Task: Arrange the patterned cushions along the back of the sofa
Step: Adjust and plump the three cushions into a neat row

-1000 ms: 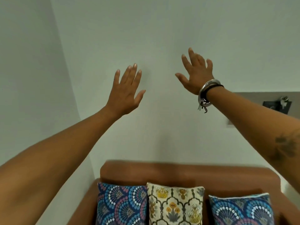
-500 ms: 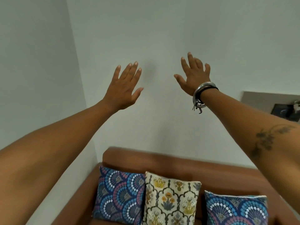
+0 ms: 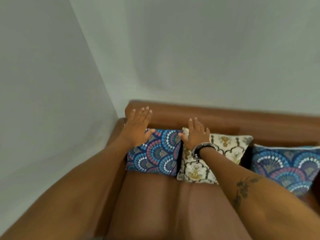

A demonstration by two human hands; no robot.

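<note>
At the far left, the brown leather sofa [image 3: 225, 118] meets the corner of the pale walls, and the left hand [image 3: 137, 126] hovers over its left end with fingers spread flat, its grip holding nothing, the thumb lying at the top left corner of the blue cushion with the fan-and-dot pattern [image 3: 155, 153]. That cushion leans upright against the sofa back, directly below and between the two hands, its top edge running left to right. Just right of it, the right hand [image 3: 196, 135], wearing a silver bangle at the wrist, is likewise open and spread, empty, resting over the top left corner of the cream cushion with yellow floral motifs [image 3: 225, 153], which stands touching the first cushion. Farther right, a little apart, a second blue fan-patterned cushion [image 3: 290, 167] leans against the back. Both hands flank the leftmost cushion's upper corners, so either could press or square it; the left seems slightly nearer.
</note>
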